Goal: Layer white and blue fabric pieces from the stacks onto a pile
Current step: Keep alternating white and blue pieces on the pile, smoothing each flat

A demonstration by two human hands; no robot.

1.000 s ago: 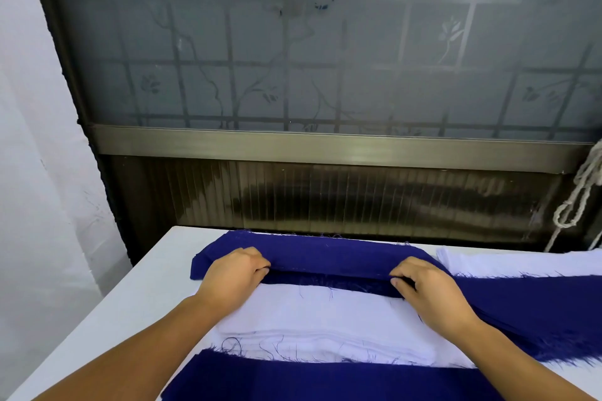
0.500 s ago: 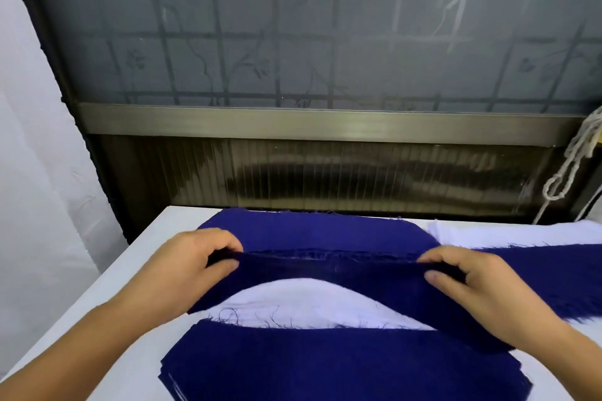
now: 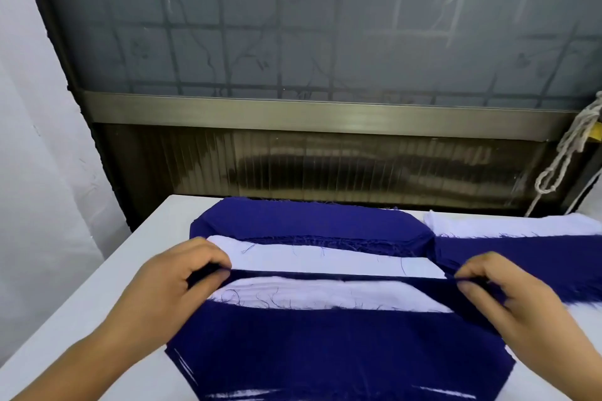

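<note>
We held a blue fabric piece by its far edge, our left hand pinching the left corner between thumb and curled fingers, our right hand pinching the right corner the same way. That edge was stretched taut between the hands, raised a little above the cloth beneath, while the rest of the piece hung toward us over the near pile, whose white edges showed at the bottom. Under the taut edge lay the white fabric stack, frayed threads along its border. Beyond it sat a blue fabric stack near the table's far edge. To the right, another blue strip overlapped a white strip. A knotted rope hung by the window frame
</note>
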